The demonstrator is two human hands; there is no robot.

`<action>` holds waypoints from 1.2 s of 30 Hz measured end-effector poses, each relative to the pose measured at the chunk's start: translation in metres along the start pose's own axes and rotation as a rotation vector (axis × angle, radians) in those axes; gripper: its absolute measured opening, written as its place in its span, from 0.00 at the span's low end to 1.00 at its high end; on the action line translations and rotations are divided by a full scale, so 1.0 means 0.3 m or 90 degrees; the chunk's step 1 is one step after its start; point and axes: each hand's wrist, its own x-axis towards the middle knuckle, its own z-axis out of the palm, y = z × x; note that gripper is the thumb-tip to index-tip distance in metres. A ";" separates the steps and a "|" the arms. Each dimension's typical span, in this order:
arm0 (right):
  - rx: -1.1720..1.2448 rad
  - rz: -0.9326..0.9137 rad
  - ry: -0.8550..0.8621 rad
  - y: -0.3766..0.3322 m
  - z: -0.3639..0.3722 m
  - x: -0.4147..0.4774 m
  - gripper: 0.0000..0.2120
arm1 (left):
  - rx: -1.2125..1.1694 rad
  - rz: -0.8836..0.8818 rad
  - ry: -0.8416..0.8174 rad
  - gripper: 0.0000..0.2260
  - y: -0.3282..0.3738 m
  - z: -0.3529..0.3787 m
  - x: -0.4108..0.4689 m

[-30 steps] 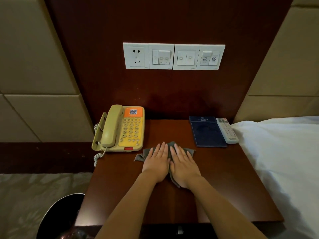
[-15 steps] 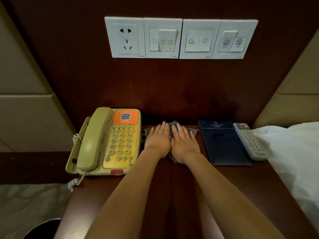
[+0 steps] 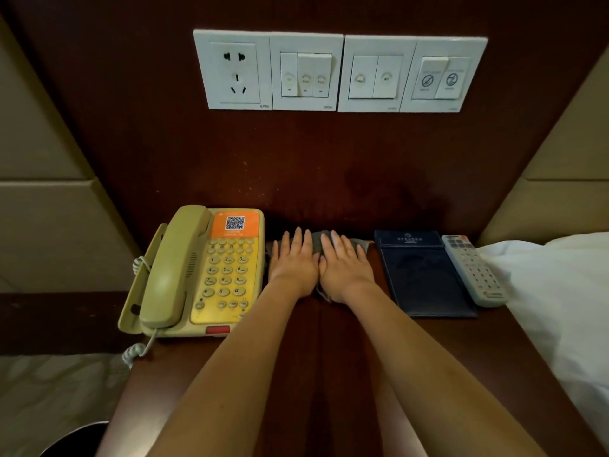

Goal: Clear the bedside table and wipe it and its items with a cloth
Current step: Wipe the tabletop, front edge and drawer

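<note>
A grey cloth (image 3: 317, 243) lies at the back of the dark wooden bedside table (image 3: 487, 367), close to the wall panel. My left hand (image 3: 294, 261) and my right hand (image 3: 343, 264) press flat on it side by side, fingers straight. A beige and yellow telephone (image 3: 201, 275) stands just left of my left hand. On the right lie a dark blue folder (image 3: 422, 275) and a white remote control (image 3: 473, 271) beside it.
A white socket and switch plate (image 3: 339, 71) is set in the wooden wall panel above. White bedding (image 3: 560, 298) borders the table's right edge. A dark round bin (image 3: 77, 438) sits low left on patterned carpet (image 3: 49, 390). The phone's coiled cord (image 3: 133, 352) hangs off the left edge.
Both hands slid the cloth from the table's middle to its back edge by the wall. The camera moved closer and lower.
</note>
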 end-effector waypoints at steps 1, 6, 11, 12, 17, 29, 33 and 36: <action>-0.006 -0.002 -0.002 0.000 -0.001 -0.001 0.25 | -0.002 -0.015 -0.006 0.25 0.002 -0.001 -0.002; -0.033 -0.018 -0.012 -0.003 0.004 -0.040 0.25 | -0.003 -0.046 -0.030 0.25 0.004 0.006 -0.040; -0.036 -0.023 -0.020 -0.007 0.022 -0.148 0.26 | 0.038 -0.026 -0.037 0.25 0.006 0.027 -0.136; -0.034 -0.024 -0.021 -0.007 0.029 -0.170 0.26 | 0.042 -0.023 -0.037 0.25 0.009 0.033 -0.159; -0.018 -0.031 -0.011 -0.009 0.068 -0.330 0.26 | 0.059 -0.015 -0.032 0.25 0.025 0.064 -0.316; -0.005 -0.063 -0.035 -0.237 0.145 -0.718 0.27 | 0.064 0.005 -0.062 0.26 -0.150 0.078 -0.749; -0.023 -0.090 -0.050 -0.335 0.163 -0.784 0.27 | 0.019 0.018 -0.043 0.28 -0.261 0.063 -0.870; -0.041 -0.089 -0.056 -0.313 0.158 -0.803 0.27 | -0.081 0.002 0.036 0.28 -0.338 0.029 -0.921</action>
